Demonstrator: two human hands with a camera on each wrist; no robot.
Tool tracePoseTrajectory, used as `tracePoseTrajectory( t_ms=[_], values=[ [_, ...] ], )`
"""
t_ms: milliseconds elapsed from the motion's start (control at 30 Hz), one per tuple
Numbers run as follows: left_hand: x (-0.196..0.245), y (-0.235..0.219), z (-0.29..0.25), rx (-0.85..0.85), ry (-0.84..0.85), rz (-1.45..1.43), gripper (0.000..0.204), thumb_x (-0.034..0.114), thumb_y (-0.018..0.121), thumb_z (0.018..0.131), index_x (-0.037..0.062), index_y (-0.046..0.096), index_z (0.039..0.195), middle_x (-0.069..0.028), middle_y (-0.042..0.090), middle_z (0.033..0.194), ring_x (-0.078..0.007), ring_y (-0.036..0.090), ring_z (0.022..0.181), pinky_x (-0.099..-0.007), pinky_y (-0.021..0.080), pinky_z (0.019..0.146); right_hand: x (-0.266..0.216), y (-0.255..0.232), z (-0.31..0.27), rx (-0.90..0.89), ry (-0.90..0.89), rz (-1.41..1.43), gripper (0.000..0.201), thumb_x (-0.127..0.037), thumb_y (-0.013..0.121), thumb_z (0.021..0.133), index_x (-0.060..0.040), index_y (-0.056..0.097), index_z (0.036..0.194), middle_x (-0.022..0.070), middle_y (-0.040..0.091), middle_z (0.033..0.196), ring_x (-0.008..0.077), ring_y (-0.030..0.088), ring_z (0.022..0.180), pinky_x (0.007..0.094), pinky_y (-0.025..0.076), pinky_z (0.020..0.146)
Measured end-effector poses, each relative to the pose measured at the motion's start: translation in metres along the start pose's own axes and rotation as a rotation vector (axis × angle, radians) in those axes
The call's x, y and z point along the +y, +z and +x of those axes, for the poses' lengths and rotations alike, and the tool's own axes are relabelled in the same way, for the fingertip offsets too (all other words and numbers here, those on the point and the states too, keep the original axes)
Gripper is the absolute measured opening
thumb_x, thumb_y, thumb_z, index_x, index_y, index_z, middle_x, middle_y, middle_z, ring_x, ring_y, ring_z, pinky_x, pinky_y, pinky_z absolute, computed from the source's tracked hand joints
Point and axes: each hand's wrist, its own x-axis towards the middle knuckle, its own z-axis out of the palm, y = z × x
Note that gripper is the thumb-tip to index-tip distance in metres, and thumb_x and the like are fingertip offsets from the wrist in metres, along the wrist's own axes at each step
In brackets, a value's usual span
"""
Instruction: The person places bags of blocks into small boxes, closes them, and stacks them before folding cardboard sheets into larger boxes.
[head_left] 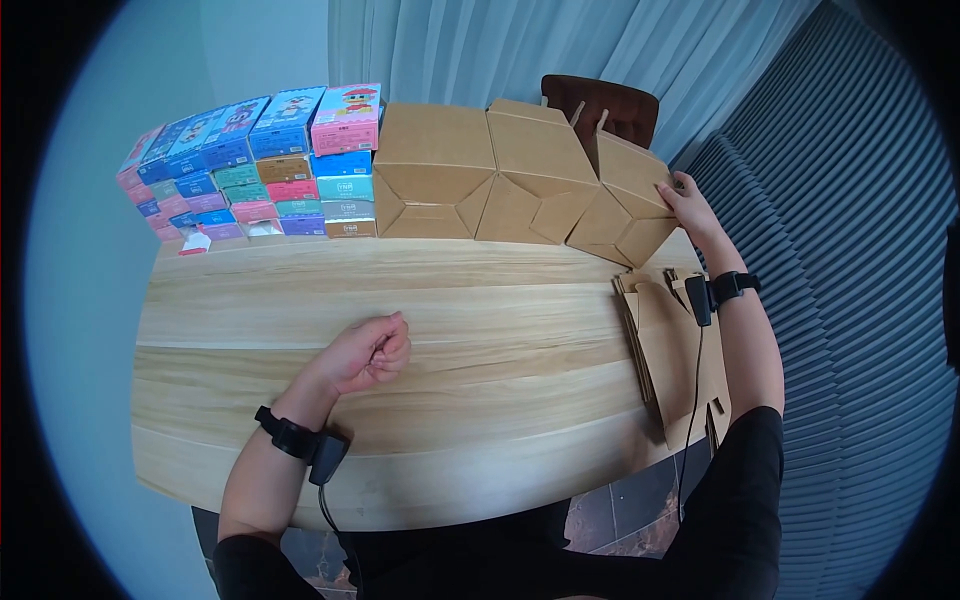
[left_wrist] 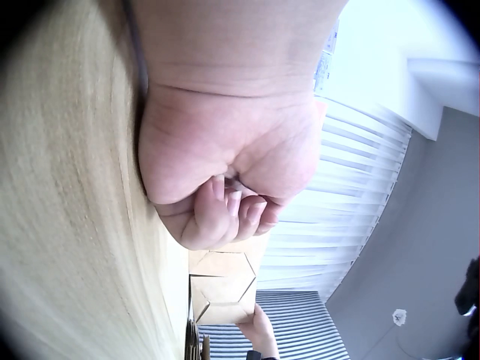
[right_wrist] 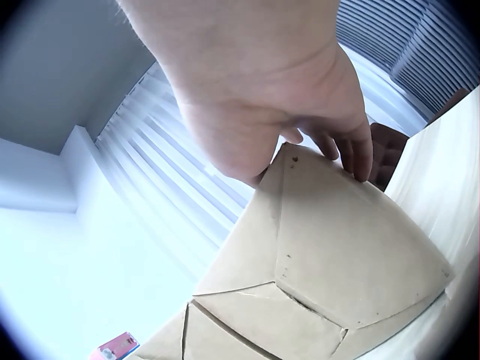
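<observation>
Three opened brown paper bags lie side by side along the table's far edge, folded bottoms facing me: a left one (head_left: pixel 435 150), a middle one (head_left: pixel 540 150) and a right one (head_left: pixel 625 215). My right hand (head_left: pixel 690 210) grips the right bag at its outer side; in the right wrist view the hand (right_wrist: pixel 277 112) has thumb and fingers over the edge of this bag (right_wrist: pixel 352 247). My left hand (head_left: pixel 368 355) rests on the table, fingers curled into the palm and holding nothing, as the left wrist view of the hand (left_wrist: pixel 225 165) also shows.
Stacked colourful boxes (head_left: pixel 240 150) stand at the far left, against the left bag. Flat folded brown bags (head_left: pixel 680 360) lie in a pile at the table's right edge, beneath my right forearm. Behind the table (head_left: pixel 480 350) are a brown chair (head_left: pixel 630 110) and curtains.
</observation>
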Motion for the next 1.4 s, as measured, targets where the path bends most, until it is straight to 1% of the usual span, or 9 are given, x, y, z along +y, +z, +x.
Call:
tracePoseTrajectory(
  t_ms=[367,867,933,1000,1167,1200,1233,1333,1400],
  values=[
    [0.000,-0.001,0.000,-0.020,0.000,0.019,0.046,0.036,0.033,0.105,0.0117,0.039,0.066,0.0042,0.031,0.057,-0.0066,0.025,0.049,-0.0211,0.021,0.043,0.018,0.026,0.022,0.068,-0.110,0.123,0.044,-0.025,0.047,0.102,0.0008,0.043,0.138,0.0154,0.056,0.130,0.0225,0.051,0.122,0.0319,0.037,0.103],
    [-0.001,0.002,0.001,0.012,0.011,0.041,0.046,0.036,0.035,0.104,0.0122,0.039,0.065,0.0041,0.031,0.055,-0.0067,0.027,0.049,-0.0206,0.020,0.042,0.045,0.009,0.034,0.139,-0.112,0.261,0.049,-0.040,0.043,0.102,-0.0026,0.046,0.133,0.0090,0.057,0.125,0.0198,0.053,0.112,0.0318,0.042,0.094],
    [-0.001,0.004,0.000,0.017,0.015,0.050,0.046,0.036,0.036,0.104,0.0123,0.039,0.065,0.0043,0.031,0.055,-0.0066,0.027,0.049,-0.0205,0.019,0.042,0.030,-0.004,0.006,0.167,0.014,0.287,0.050,-0.042,0.042,0.101,-0.0065,0.041,0.137,0.0057,0.055,0.126,0.0194,0.054,0.108,0.0345,0.046,0.087],
    [-0.001,0.005,0.000,0.027,0.023,0.055,0.047,0.037,0.036,0.104,0.0123,0.039,0.064,0.0045,0.030,0.054,-0.0065,0.027,0.048,-0.0205,0.018,0.041,0.017,-0.018,-0.029,0.222,-0.020,0.134,0.051,-0.039,0.047,0.100,-0.0033,0.041,0.137,0.0096,0.054,0.128,0.0209,0.055,0.111,0.0331,0.046,0.090],
    [-0.002,0.002,0.002,0.025,0.027,0.041,0.047,0.037,0.037,0.104,0.0129,0.038,0.063,0.0044,0.030,0.053,-0.0064,0.026,0.047,-0.0206,0.017,0.040,0.064,-0.043,-0.105,0.116,-0.300,-0.008,0.053,-0.022,0.062,0.095,0.0026,0.041,0.136,0.0192,0.055,0.129,0.0247,0.053,0.122,0.0346,0.043,0.100],
    [-0.003,0.002,0.002,0.030,0.028,0.041,0.047,0.037,0.037,0.104,0.0130,0.038,0.063,0.0044,0.029,0.053,-0.0064,0.025,0.046,-0.0206,0.017,0.040,0.062,-0.047,-0.136,0.091,-0.359,-0.239,0.056,-0.025,0.063,0.093,0.0017,0.041,0.137,0.0193,0.053,0.133,0.0269,0.050,0.126,0.0362,0.041,0.104],
    [-0.003,0.002,0.003,0.027,0.035,0.036,0.047,0.037,0.037,0.104,0.0131,0.038,0.063,0.0044,0.029,0.053,-0.0064,0.025,0.046,-0.0206,0.016,0.040,0.032,-0.042,-0.181,0.068,-0.269,-0.372,0.060,-0.025,0.066,0.090,-0.0004,0.041,0.138,0.0215,0.049,0.137,0.0313,0.051,0.126,0.0370,0.040,0.105],
    [-0.005,0.001,0.003,0.006,0.044,0.021,0.047,0.037,0.038,0.104,0.0133,0.038,0.063,0.0044,0.030,0.053,-0.0062,0.025,0.046,-0.0206,0.016,0.040,0.040,-0.048,-0.244,-0.040,-0.427,-0.723,0.066,-0.026,0.069,0.086,-0.0026,0.040,0.140,0.0245,0.042,0.142,0.0357,0.047,0.129,0.0382,0.040,0.106],
    [-0.005,0.000,0.003,-0.020,0.055,0.017,0.046,0.037,0.038,0.104,0.0135,0.038,0.064,0.0044,0.030,0.054,-0.0062,0.025,0.047,-0.0207,0.016,0.041,0.041,-0.052,-0.275,-0.143,-0.293,-0.764,0.068,-0.022,0.069,0.082,-0.0031,0.039,0.141,0.0254,0.039,0.144,0.0373,0.044,0.131,0.0394,0.039,0.107]
  ],
)
